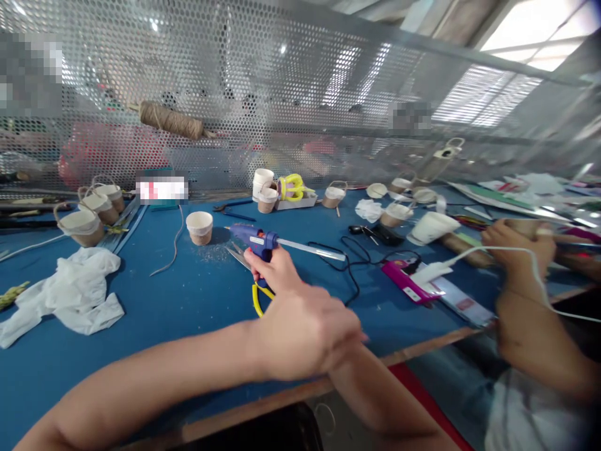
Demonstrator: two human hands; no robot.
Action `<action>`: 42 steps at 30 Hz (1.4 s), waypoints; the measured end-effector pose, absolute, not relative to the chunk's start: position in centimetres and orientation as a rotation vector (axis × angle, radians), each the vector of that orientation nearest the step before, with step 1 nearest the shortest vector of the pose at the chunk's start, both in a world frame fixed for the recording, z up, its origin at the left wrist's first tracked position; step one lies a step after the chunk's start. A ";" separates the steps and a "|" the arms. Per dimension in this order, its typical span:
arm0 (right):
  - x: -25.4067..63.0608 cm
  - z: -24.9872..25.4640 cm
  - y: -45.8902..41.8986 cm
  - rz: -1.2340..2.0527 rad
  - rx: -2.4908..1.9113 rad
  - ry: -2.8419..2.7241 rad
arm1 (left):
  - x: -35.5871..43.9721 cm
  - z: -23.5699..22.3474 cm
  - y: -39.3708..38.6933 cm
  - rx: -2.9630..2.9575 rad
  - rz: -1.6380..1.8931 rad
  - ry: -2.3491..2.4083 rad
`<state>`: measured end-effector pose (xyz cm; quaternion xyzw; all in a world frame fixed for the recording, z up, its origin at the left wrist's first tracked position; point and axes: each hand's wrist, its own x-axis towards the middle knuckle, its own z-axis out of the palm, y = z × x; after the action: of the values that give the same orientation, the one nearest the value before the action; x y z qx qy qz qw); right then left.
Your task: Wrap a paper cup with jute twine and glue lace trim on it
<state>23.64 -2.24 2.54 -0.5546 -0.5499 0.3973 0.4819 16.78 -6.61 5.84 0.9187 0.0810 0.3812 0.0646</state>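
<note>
My right hand [282, 269] grips a blue hot glue gun [256, 238] by its handle. A clear glue stick [312, 248] juts from the back of the gun, and the nozzle points left. My left hand [310, 332] lies across my right wrist with its fingers curled round it. Under the gun lie scissors [257, 300] with yellow handles, partly hidden by my right hand. A small paper cup [200, 228] with a brown lower half stands upright just left of the nozzle, apart from it.
Left are a crumpled white cloth [70, 291] and several handled cups [84, 227]. A twine spool [169, 119] hangs on the perforated metal screen [263, 81]. Black cable [350, 266] lies right of the gun. A co-worker's hand [521, 244] is at the right, near a purple box [408, 282].
</note>
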 end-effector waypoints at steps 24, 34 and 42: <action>28.6 0.6 6.7 0.973 -2.072 -1.316 | -1.3 0.9 -4.1 2.644 0.570 0.971; 28.6 0.5 7.7 0.451 -2.439 -1.620 | -3.3 0.3 -2.1 2.671 0.334 1.164; 25.8 2.6 2.5 0.140 -2.280 -2.052 | -4.0 -0.4 -1.4 2.776 0.385 1.242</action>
<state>25.82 2.52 2.59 -0.7419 -0.6680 0.0456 0.0355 -3.96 -1.39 -0.39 0.9049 0.4048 0.1256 0.0380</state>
